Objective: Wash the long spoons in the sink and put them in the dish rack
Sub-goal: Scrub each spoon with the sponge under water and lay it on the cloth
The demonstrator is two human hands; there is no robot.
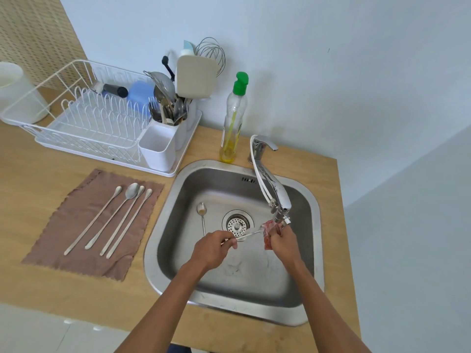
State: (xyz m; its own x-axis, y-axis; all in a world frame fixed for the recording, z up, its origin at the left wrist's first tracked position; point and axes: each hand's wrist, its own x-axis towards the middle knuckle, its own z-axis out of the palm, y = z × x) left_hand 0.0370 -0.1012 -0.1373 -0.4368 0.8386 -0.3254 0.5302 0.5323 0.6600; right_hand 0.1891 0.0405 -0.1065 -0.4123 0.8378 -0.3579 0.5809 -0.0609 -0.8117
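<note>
Over the steel sink (178, 189), my left hand (212, 248) pinches the handle of a long spoon (248, 234) held level above the drain. My right hand (283, 240) grips a pink-red sponge (267, 229) wrapped round that spoon's bowl, just under the faucet spout (280, 200). A second long spoon (202, 215) lies on the sink floor to the left of the drain. Several long spoons (114, 217) lie side by side on a brown cloth (63, 245) to the left of the sink. The white dish rack (84, 121) stands at the back left.
A dish-soap bottle with a green cap (234, 118) stands behind the sink next to the faucet base. The rack's cutlery cup (168, 110) is full of utensils; a white cup (158, 149) sits in front of it. A white bin (15, 90) stands at far left.
</note>
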